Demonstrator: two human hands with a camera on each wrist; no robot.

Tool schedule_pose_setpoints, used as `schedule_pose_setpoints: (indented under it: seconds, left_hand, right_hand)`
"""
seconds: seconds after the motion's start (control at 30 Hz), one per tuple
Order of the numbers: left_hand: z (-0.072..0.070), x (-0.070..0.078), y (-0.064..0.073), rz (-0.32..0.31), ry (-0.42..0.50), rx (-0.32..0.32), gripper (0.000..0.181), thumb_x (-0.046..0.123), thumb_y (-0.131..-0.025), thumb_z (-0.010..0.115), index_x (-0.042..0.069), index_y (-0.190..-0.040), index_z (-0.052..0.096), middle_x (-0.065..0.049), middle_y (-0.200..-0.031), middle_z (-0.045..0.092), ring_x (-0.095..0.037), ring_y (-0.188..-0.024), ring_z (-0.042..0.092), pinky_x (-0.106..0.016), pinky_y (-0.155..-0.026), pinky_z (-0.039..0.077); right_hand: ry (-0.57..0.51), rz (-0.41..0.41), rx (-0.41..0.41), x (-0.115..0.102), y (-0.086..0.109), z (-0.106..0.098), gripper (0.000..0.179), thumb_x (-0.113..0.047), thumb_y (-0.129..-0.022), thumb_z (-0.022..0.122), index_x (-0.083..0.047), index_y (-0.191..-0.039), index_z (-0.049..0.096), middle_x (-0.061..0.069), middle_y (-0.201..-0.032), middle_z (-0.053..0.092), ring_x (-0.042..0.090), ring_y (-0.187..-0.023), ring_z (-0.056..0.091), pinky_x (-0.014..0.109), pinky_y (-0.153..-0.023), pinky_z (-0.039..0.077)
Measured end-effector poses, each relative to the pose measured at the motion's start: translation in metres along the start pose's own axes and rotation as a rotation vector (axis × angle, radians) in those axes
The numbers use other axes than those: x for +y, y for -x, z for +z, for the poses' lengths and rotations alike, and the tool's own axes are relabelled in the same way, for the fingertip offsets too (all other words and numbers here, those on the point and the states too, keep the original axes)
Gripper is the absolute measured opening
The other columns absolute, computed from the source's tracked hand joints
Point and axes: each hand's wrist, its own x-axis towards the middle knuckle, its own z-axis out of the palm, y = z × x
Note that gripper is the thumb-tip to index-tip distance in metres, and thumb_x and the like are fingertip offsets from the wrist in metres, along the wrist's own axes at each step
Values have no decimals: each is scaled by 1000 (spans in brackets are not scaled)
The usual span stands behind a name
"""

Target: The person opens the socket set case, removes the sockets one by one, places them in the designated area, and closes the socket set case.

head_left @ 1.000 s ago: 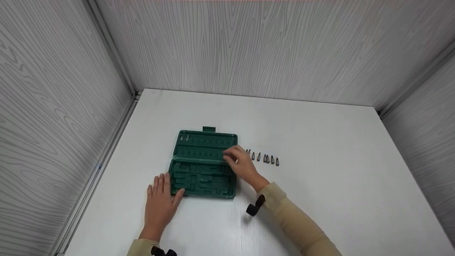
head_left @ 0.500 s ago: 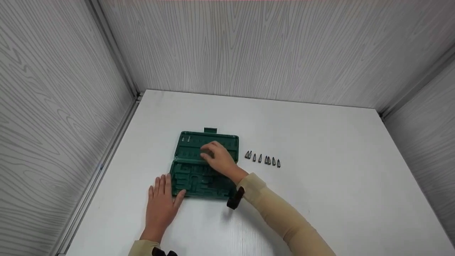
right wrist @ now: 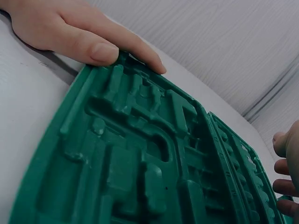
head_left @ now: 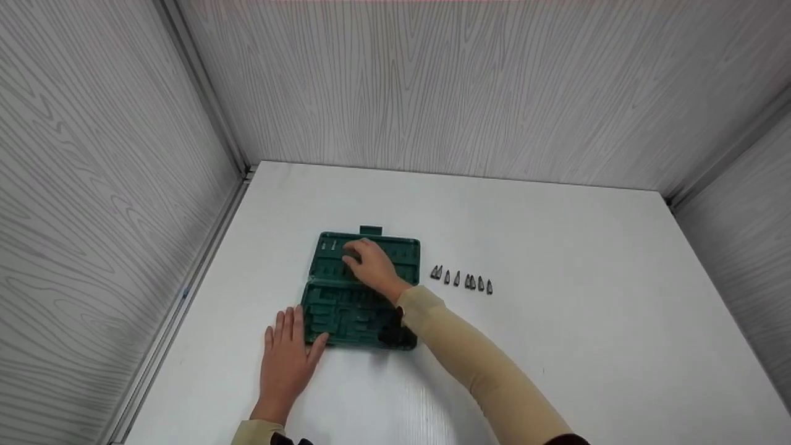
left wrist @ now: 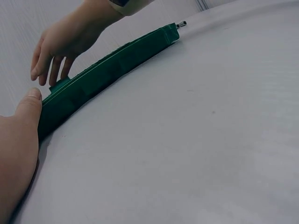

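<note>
A green plastic tool case (head_left: 355,318) lies opened flat on the table, its moulded base towards me. Two small silvery bits (head_left: 334,245) sit in the lid's upper left slots. My left hand (head_left: 285,364) rests beside the base's left side, its thumb (right wrist: 103,52) touching the front left corner. Over the lid hovers my right hand (head_left: 374,269), fingers bent loosely near the two bits, thumb and index finger apart. Nothing shows between those fingers in the left wrist view, where the case's side wall (left wrist: 112,70) is seen edge-on.
Several dark metal screwdriver bits (head_left: 457,279) stand or lie in a row right of the case. A latch tab (head_left: 371,230) sticks out from the lid's far edge. Grained panels (head_left: 401,93) enclose the white table (head_left: 556,259) at the back and sides.
My right hand has moved left across the lid, from its right edge to near the two bits at upper left. The left hand has stayed at the case's corner.
</note>
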Motion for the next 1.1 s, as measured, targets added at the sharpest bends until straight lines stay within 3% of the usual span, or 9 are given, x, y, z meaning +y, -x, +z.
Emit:
schedule_pose_setpoints:
  seconds: [0.2,0.5,0.7,0.97,1.1]
  left_hand:
    - [-1,-2,0,7,-7,7,84,63,-92,34,2,-148,19,-21,-149,23,-35,-139,13,-53,-109,9]
    - [1,0,-2,-19,0,-40,87,66,-90,30,3,-148,17,-21,-150,21,-35,-139,10,-53,-109,7]
    - [-3,-2,-1,-28,5,-32,87,67,-90,31,3,-148,18,-22,-149,22,-36,-139,11,-54,-108,8]
    - [-1,-4,-2,-22,-8,-16,86,65,-91,33,2,-147,20,-21,-149,23,-36,-139,13,-54,-109,9]
    - [2,-2,-3,-29,-8,-38,87,66,-90,32,2,-148,19,-21,-149,22,-35,-139,11,-54,-109,8]
  right_hand:
    - [110,2,12,2,-16,4,31,-28,-95,54,-12,-121,61,4,-115,58,18,-103,54,34,-88,45]
    - [112,64,-17,-3,-31,11,31,-25,-95,55,-9,-121,61,6,-112,59,19,-102,54,36,-88,45]
    - [171,69,-47,-7,-41,21,31,-27,-95,53,-12,-122,61,6,-113,59,20,-103,53,39,-89,42]
    - [183,143,-2,-6,-49,33,33,-31,-95,54,-13,-120,63,6,-115,57,21,-101,49,38,-85,40]
    - [201,186,-3,-3,-50,36,34,-33,-95,53,-14,-120,63,6,-114,53,20,-98,44,35,-82,37]
